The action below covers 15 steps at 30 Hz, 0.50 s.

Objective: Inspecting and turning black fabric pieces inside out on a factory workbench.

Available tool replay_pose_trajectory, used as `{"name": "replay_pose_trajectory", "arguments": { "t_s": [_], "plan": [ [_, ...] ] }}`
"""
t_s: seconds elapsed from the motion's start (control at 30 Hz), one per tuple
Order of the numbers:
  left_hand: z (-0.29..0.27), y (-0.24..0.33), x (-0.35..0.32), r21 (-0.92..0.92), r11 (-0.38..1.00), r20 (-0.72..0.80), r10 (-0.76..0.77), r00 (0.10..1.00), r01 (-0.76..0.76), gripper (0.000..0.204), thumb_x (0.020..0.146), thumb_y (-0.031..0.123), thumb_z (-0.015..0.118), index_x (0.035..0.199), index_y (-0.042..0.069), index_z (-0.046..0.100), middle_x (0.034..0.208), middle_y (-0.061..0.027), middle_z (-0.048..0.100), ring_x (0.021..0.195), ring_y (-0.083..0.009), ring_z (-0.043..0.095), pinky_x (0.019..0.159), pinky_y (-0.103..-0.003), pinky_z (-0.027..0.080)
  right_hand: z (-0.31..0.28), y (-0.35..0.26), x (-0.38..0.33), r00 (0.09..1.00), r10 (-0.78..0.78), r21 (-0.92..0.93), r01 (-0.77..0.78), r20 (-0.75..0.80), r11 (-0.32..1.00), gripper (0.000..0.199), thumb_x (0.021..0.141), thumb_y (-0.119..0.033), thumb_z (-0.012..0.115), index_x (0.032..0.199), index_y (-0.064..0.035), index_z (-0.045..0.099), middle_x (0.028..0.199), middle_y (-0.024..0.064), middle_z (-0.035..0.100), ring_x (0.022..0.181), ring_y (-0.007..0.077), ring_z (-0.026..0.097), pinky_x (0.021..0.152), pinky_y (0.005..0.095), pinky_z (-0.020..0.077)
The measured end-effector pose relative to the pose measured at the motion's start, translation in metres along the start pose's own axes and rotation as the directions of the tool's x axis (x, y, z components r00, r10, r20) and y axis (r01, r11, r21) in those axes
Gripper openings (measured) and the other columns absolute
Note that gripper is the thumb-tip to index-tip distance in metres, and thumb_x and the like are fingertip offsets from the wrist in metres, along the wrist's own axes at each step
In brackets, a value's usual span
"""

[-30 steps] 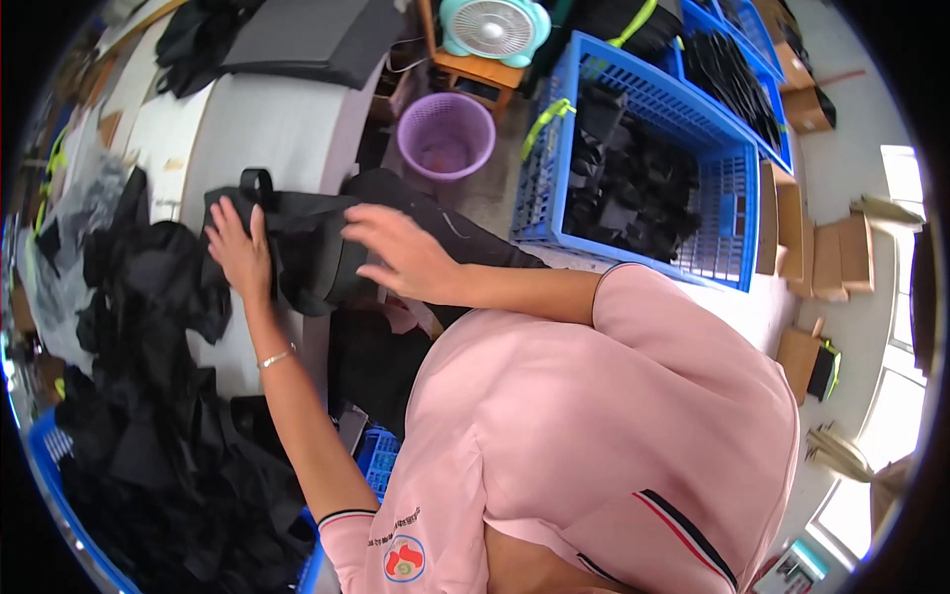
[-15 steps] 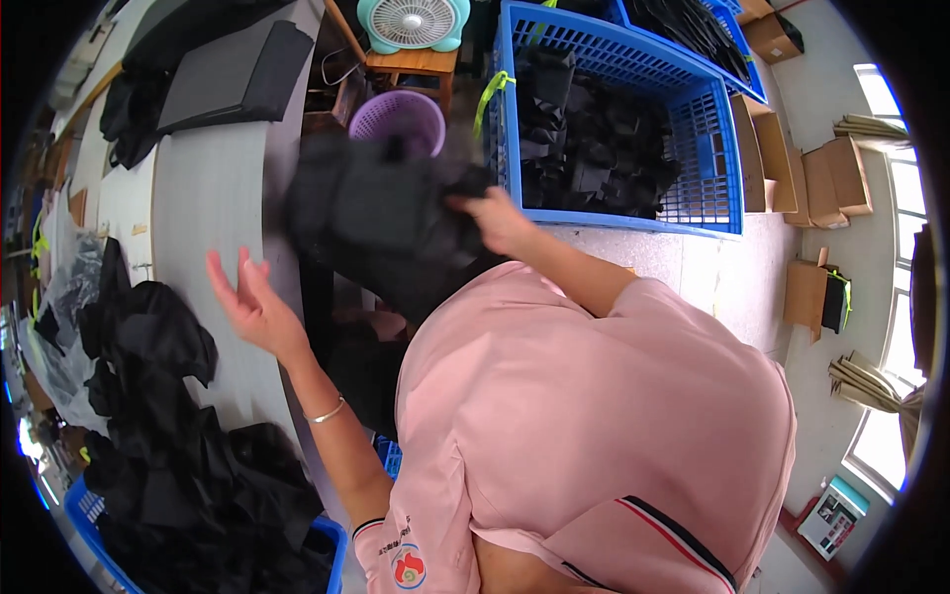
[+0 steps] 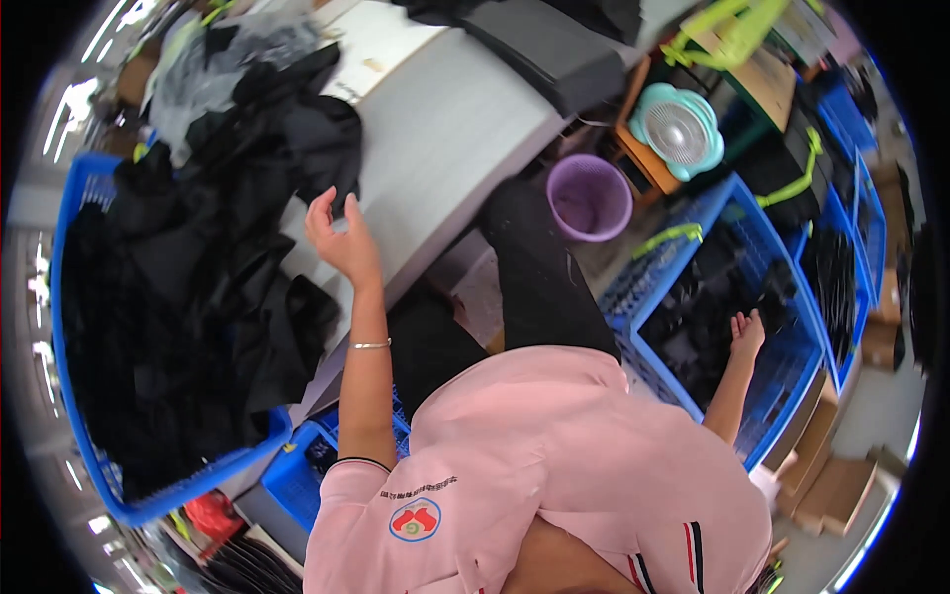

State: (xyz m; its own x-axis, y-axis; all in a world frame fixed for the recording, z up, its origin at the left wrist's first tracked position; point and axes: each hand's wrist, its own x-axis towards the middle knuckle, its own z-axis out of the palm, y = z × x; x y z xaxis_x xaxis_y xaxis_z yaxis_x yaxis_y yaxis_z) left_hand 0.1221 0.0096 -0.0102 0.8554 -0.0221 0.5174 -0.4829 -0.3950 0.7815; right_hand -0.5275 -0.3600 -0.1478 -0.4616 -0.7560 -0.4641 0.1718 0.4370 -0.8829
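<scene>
My left hand is raised over the edge of the grey table, its fingers apart and nothing in them. Close beside it is a large heap of black fabric, which spills from a big blue basket onto the tabletop. On the right, my right hand reaches over a blue plastic crate with its fingers loosely spread and no item in them. Black fabric pieces lie inside that crate, below the hand.
A purple bin stands between table and crate, near a teal fan on a wooden stool. A dark folded stack lies at the table's far end. Cardboard boxes and more blue crates are at right.
My right hand has let go of the black fabric piece and moved right, over the crate. The view has turned, bringing more of the left basket into sight. My left hand remains open.
</scene>
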Motion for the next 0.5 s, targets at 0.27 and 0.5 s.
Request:
{"name": "replay_pose_trajectory", "arguments": {
  "t_s": [0.27, 0.5],
  "plan": [
    [-0.002, -0.094, 0.045, 0.119, 0.985, 0.020, -0.132, 0.991, 0.128, 0.035, 0.080, 0.012, 0.078, 0.111, 0.002, 0.067, 0.098, -0.0121, 0.069, 0.096, -0.0318, 0.061, 0.087, -0.042, 0.047, 0.241, 0.038, -0.274, 0.386, -0.253, -0.103, 0.701, 0.887, 0.706, 0.021, 0.099, -0.011, 0.060, 0.114, 0.0008, 0.068, 0.101, 0.0077, 0.071, 0.085, 0.0147, 0.070, 0.072, 0.0257, 0.0550],
    [-0.012, -0.030, -0.013, 0.115, 0.984, 0.101, 0.123, 0.987, -0.134, 0.018, 0.079, -0.005, 0.066, 0.093, 0.006, 0.069, 0.093, -0.0068, 0.066, 0.090, -0.0273, 0.059, 0.079, -0.038, 0.049, 0.328, 0.033, -0.444, -0.117, -0.241, 0.259, 0.642, 0.963, 0.722, 0.042, 0.092, -0.008, 0.070, 0.131, -0.0012, 0.057, 0.120, 0.0075, 0.065, 0.085, 0.0097, 0.067, 0.071, 0.0234, 0.0527]
  ]
}}
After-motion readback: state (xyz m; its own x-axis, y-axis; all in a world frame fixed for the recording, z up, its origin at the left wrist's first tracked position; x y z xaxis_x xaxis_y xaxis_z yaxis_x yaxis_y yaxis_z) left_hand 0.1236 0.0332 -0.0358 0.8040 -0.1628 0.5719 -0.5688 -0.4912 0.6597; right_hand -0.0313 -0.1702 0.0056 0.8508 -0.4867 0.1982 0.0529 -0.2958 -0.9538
